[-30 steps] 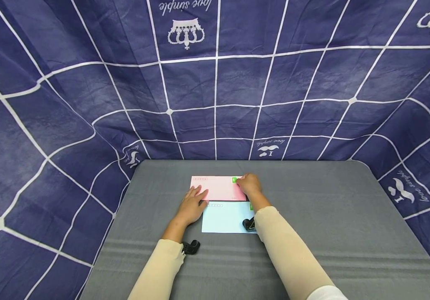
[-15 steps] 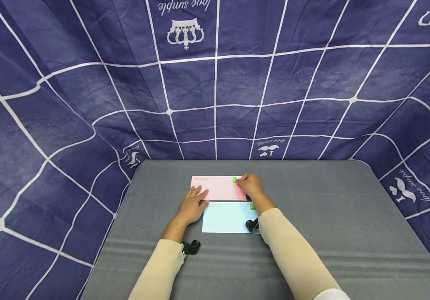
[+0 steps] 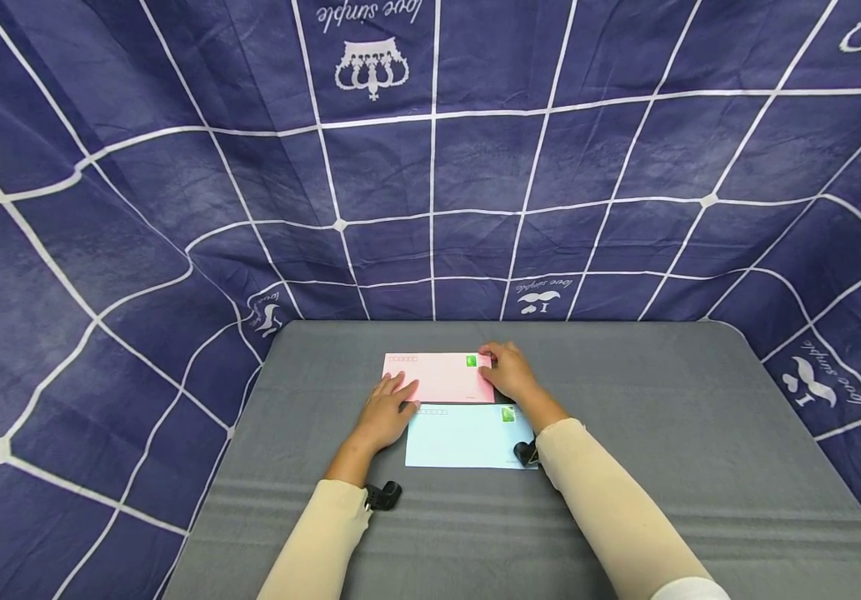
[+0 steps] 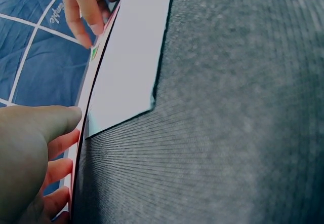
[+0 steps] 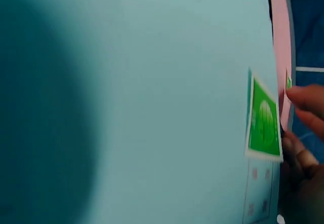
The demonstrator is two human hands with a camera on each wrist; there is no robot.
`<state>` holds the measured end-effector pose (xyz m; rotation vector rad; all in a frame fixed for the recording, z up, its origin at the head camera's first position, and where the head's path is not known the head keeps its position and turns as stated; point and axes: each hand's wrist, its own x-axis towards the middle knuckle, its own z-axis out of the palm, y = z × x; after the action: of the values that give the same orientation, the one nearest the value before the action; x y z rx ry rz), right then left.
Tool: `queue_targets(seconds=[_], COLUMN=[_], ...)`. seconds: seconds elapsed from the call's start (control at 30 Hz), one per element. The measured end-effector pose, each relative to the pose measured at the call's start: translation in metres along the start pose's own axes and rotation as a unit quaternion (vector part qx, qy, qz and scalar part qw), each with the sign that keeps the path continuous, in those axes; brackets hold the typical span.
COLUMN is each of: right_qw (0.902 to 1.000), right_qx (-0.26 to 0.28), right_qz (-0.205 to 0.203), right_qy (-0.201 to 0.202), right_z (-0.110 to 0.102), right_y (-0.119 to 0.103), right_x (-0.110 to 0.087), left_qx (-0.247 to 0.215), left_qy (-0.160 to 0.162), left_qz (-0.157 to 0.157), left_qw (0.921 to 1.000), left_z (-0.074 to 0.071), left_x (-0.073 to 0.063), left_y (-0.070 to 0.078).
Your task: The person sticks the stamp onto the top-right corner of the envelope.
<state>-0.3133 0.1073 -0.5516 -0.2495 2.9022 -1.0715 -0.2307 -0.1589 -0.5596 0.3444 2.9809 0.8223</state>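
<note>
A pink envelope (image 3: 439,381) lies flat, with a green stamp (image 3: 471,361) at its upper right. My left hand (image 3: 383,414) rests on its lower left corner, fingers spread and fairly straight. At its upper right end, just right of the stamp, my right hand (image 3: 508,372) has thumb and forefinger apart, fingertips over the envelope's edge. Directly below lies a light blue envelope (image 3: 460,443), bearing its own green stamp (image 5: 264,120). The left thumb (image 4: 63,122) lies near the blue envelope's corner in the left wrist view.
Both envelopes lie on a grey cloth-covered table (image 3: 663,433). A navy curtain with white grid lines (image 3: 475,167) hangs behind and at both sides. Black wrist cameras (image 3: 382,496) sit on the forearms, the right one overlapping the blue envelope's lower right end in the head view.
My right hand has shifted slightly right, off the pink envelope's stamp, and its fingers have spread apart. More of both stamps shows. The left hand and the envelopes stay in place.
</note>
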Motion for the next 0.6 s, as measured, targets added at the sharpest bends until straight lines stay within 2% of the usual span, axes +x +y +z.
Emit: queue_targets(seconds=[0.1, 0.2, 0.47, 0.6], right_qw=[0.9994, 0.9991, 0.9990, 0.9992], right_qx=[-0.021, -0.025, -0.021, -0.019], right_qz=[-0.018, -0.019, -0.033, -0.027], right_qy=[-0.020, -0.027, -0.022, -0.021], right_z=[-0.0013, -0.0029, -0.0022, -0.0014], right_y=[0.0029, 0.0049, 0.0085, 0.0087], right_x=[0.0032, 0.0051, 0.0071, 0.0073], left_qx=[0.002, 0.004, 0.004, -0.001], left_qy=[-0.001, -0.001, -0.002, -0.003], left_qz=[0.000, 0.002, -0.003, -0.006], left_qw=[1.0000, 1.0000, 1.0000, 1.0000], left_z=[-0.0007, -0.0012, -0.0007, -0.0010], left_x=[-0.0005, -0.0006, 0.0001, -0.0002], left_y=[0.0001, 0.0003, 0.0003, 0.0009])
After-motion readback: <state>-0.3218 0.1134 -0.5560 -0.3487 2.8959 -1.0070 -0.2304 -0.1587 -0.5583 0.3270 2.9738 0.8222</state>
